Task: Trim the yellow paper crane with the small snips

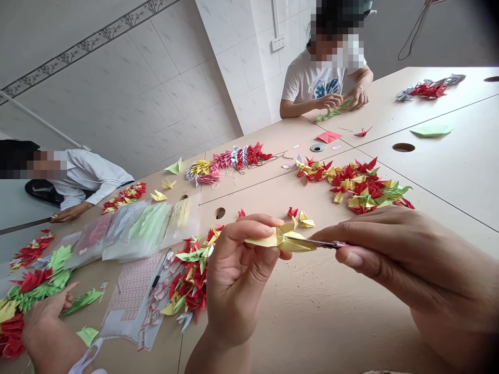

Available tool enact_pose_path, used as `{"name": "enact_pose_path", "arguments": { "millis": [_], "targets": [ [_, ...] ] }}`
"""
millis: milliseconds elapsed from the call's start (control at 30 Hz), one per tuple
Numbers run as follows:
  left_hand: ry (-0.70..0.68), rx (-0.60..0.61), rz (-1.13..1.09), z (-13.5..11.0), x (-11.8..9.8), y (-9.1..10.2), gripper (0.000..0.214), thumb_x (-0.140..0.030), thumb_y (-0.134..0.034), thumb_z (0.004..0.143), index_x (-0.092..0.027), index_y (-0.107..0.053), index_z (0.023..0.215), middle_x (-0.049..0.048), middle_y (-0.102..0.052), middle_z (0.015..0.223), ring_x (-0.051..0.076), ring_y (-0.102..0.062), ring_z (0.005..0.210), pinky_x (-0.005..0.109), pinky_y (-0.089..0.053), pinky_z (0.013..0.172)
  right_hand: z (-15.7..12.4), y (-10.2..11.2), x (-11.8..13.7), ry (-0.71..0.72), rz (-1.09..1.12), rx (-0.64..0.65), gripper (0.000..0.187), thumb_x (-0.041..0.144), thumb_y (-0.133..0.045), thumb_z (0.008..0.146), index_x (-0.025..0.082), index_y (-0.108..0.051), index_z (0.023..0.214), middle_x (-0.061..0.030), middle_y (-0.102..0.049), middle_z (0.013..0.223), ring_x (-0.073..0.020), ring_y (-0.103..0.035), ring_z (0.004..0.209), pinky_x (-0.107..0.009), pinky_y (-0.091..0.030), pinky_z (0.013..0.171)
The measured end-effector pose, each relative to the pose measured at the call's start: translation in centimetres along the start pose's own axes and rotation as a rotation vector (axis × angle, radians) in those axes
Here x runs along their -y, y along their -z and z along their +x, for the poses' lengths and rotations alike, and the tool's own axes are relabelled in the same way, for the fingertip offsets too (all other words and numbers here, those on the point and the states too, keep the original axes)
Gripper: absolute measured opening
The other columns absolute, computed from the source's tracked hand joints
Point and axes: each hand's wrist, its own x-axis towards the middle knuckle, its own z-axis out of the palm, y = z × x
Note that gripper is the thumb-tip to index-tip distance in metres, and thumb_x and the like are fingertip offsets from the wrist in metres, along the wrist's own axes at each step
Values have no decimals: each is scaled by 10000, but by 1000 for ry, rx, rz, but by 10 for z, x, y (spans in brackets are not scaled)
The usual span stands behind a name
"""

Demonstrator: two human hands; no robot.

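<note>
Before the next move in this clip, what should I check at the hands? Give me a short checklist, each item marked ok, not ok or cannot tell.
1. Left hand grips the yellow paper crane: ok.
2. Right hand holds the slim metal tool, its tip at the crane: ok.
3. Tool type, scissors or tweezers: cannot tell.
4. Table free of paper scraps near the hands: not ok.
5. Co-worker's hand apart from the person's hands: ok.

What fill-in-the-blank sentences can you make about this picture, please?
1. The left hand holds a ____ paper crane.
2. The right hand holds a slim metal tool whose tip reaches that ____.
3. A ____ lies on the sheet of printed labels.
4. Across the table, a co-worker handles ____ paper cranes.

Missing words: yellow; crane; pen; green.
</note>
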Motion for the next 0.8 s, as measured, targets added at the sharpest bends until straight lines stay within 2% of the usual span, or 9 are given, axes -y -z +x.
{"name": "enact_pose_path", "arguments": {
  "millis": [100, 200, 300, 333, 367, 400, 533, 667, 800],
  "targets": [
    [63, -11, -82, 2, -2, 0, 214, -128, -668, 971, -301, -756, 1061, -5, -761, 1099, 101, -715, 933, 176, -641, 788, -1, 1, 2, -18, 33, 42, 324, 391, -469, 1089, 293, -662, 848, 13, -639, 625, -180, -633, 571, -332, -412, 509],
    [136, -11, -203, 6, -4, 1, 180, -167, -713, 951, -292, -757, 1071, -21, -789, 1036, 77, -733, 811, 135, -630, 679, -3, 2, 7, -44, 70, 0, 296, 400, -473, 1084, 318, -689, 899, 11, -629, 622, -183, -618, 551, -334, -419, 502],
    [245, -15, -326, 11, -6, 1, 211, -223, -773, 916, -328, -750, 1097, -36, -808, 974, 93, -779, 785, 149, -645, 683, -3, 6, 7, -62, 113, -73, 193, 369, -499, 1076, 370, -692, 1074, 19, -645, 666, -177, -615, 558, -319, -439, 505],
    [272, -16, -356, 12, -7, 0, 216, -238, -782, 910, -340, -750, 1098, -41, -809, 954, 99, -791, 791, 158, -652, 708, -2, 7, 5, -63, 131, -30, 176, 345, -527, 1067, 391, -663, 1168, 22, -664, 708, -176, -639, 600, -302, -459, 512],
    [292, -18, -379, 13, -7, 0, 201, -251, -784, 910, -343, -754, 1086, -45, -807, 938, 100, -797, 792, 162, -655, 726, -1, 9, 3, -1, 177, 4, 204, 336, -560, 1053, 408, -623, 1233, 30, -663, 724, -166, -643, 613, -275, -460, 488],
    [302, -16, -396, 14, -8, 0, 169, -263, -784, 912, -336, -761, 1063, -47, -804, 926, 98, -800, 788, 158, -654, 731, 0, 10, -1, -17, 213, 3, 213, 325, -572, 1047, 411, -591, 1241, 30, -642, 725, -167, -645, 639, -260, -456, 476],
    [339, -4, -421, 13, -9, 0, 75, -317, -803, 895, -282, -781, 956, -41, -784, 877, 88, -793, 743, 132, -646, 691, 5, 9, -11, -67, 381, -67, 154, 234, -533, 1058, 369, -530, 1132, 31, -577, 745, -128, -570, 606, -214, -388, 417],
    [373, -17, -450, 13, -8, 1, 129, -345, -830, 865, -255, -779, 942, -38, -755, 786, 77, -773, 698, 89, -614, 612, 7, 8, -13, -42, 321, -50, 83, 243, -607, 1018, 319, -574, 1012, 26, -610, 751, -138, -571, 634, -234, -429, 471],
    [400, -16, -463, 13, -6, 2, 177, -374, -847, 843, -258, -780, 959, -33, -749, 754, 73, -760, 684, 84, -602, 605, 8, 11, -13, -23, 352, -47, 109, 271, -721, 946, 328, -648, 1003, 36, -634, 762, -122, -553, 598, -210, -445, 475]
  ]
}}
